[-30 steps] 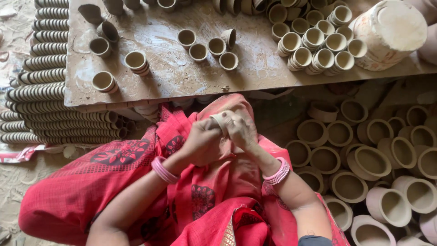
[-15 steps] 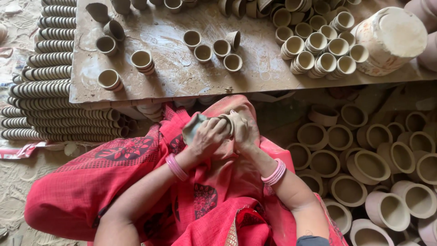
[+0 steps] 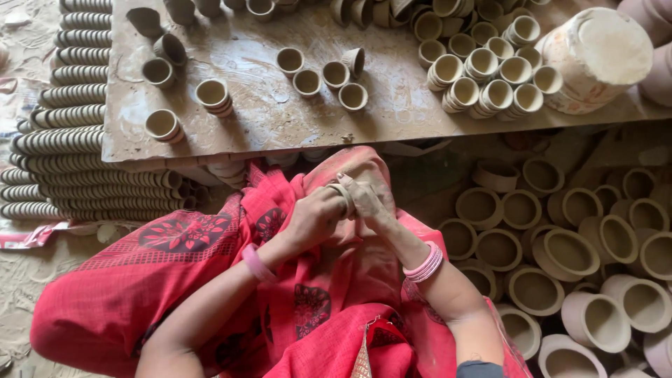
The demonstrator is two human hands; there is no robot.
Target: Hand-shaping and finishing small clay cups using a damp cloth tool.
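I sit in red patterned cloth with both hands raised over my lap. My left hand (image 3: pixel 315 217) and my right hand (image 3: pixel 369 201) are closed together around one small clay cup (image 3: pixel 343 193), of which only the rim shows between the fingers. Pink bangles circle both wrists. Just beyond my hands lies a muddy wooden board (image 3: pixel 280 119) that carries loose small clay cups (image 3: pixel 306 82) and, at its right end, stacked clay cups (image 3: pixel 490 70).
A large pale clay pot (image 3: pixel 598 56) stands at the board's right end. Many bigger clay pots (image 3: pixel 553 252) crowd the floor on my right. Rows of nested clay dishes (image 3: pixel 84 154) lie on the left. Sandy ground shows at the lower left.
My hands have kept working the cup, and a grey-green piece seen by my left hand half a second ago is no longer visible. The view has shifted slightly.
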